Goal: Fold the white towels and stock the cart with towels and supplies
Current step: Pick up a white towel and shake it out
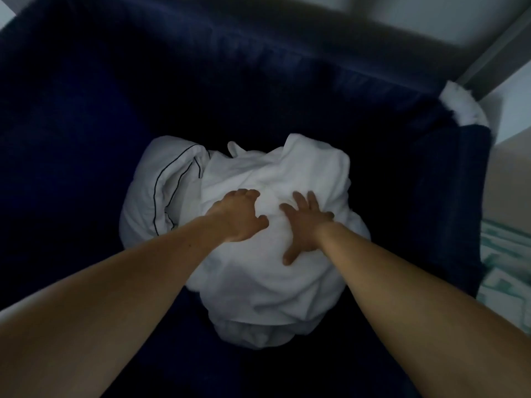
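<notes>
Reaching into navy bin (86, 116): left hand (240, 215) is curling its fingers into white towel heap (273, 282) on bin bottom, right hand (304, 225) is pressing it, fingers spread; piped pillowcase (161, 182) is lying alongside

Colour key. Centre: heap of towels (273, 282), plain white, shaded grey in the folds. At 9 o'clock of the heap: pillowcase (149, 191), white, edged with a thin dark piping line. Around both: fabric bin (86, 124), deep navy blue, unpatterned, near black at its bottom. At 2 o'clock: small cloth (462, 107) on the bin's rim, white. Beyond it: bar (494, 50), grey. At 3 o'clock: patterned surface (502, 259), green and white, geometric.
</notes>
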`<state>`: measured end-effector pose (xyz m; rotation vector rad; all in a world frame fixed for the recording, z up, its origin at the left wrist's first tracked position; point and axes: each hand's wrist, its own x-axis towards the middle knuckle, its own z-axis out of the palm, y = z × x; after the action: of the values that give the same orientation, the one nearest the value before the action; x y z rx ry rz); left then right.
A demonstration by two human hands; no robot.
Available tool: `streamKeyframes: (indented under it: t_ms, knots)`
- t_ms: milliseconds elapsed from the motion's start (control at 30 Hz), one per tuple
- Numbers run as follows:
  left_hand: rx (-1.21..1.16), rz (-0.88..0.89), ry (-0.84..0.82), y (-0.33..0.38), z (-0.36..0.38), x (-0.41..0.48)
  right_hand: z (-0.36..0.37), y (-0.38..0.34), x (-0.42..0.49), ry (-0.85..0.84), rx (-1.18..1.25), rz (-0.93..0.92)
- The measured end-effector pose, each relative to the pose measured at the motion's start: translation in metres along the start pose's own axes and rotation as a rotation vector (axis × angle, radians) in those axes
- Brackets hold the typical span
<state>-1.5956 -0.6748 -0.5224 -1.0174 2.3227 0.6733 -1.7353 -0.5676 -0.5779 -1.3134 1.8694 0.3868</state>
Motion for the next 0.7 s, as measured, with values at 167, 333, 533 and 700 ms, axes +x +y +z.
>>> streamKeyframes:
  t_ms: [167,333,533,700]
  knots:
    - [-0.013,0.017,-0.07,-0.019,-0.004,-0.012,0.032,-0.006,-0.007,0.281,0.125,0.008]
    - [-0.057,0.125,-0.127,-0.015,-0.044,-0.038,-0.016,-0.016,-0.061,0.478,0.461,-0.051]
    - [-0.215,0.387,0.031,0.01,-0.102,-0.07,-0.129,-0.047,-0.16,0.784,0.811,-0.074]
    - [-0.468,0.484,0.181,0.045,-0.149,-0.101,-0.16,-0.056,-0.22,0.817,1.057,-0.195]
